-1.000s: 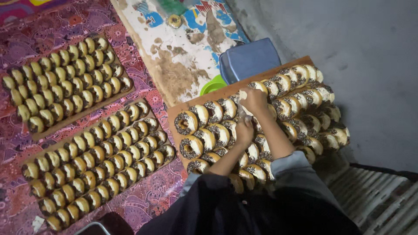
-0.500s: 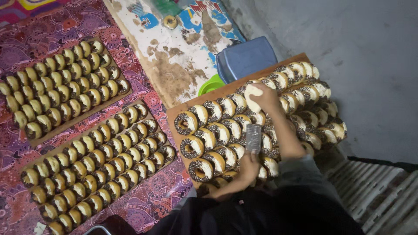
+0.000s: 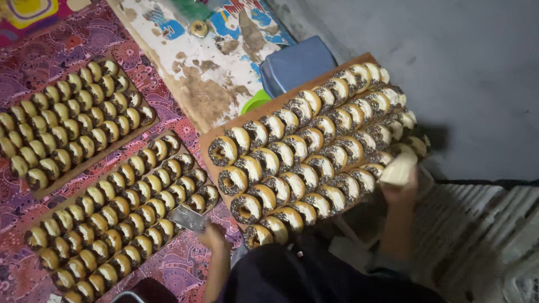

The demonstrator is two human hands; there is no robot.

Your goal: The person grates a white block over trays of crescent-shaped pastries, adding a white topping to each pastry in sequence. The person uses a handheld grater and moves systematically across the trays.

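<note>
Two hands: left grip point(image 3: 213, 238) pinches a flat metal scraper point(image 3: 188, 217), right point(image 3: 400, 188) clasps a glazed doughnut point(image 3: 397, 169).

Floor covered by a purple patterned mat point(image 3: 39, 56). Directly on the mat: two wooden boards point(image 3: 193, 137) loaded with rows of glazed doughnuts point(image 3: 112, 207). Third board point(image 3: 269, 106), doughnuts in overlapping rows, lies to their right, beside a worn painted sheet point(image 3: 208, 73)

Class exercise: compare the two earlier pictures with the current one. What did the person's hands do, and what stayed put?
Both hands left the top of the doughnut board. The left hand carried the flat metal piece down-left, toward the near tray. The right hand moved to the board's right edge, gripping a pale slab. Trays, doughnut rows and blue box stayed put.
</note>
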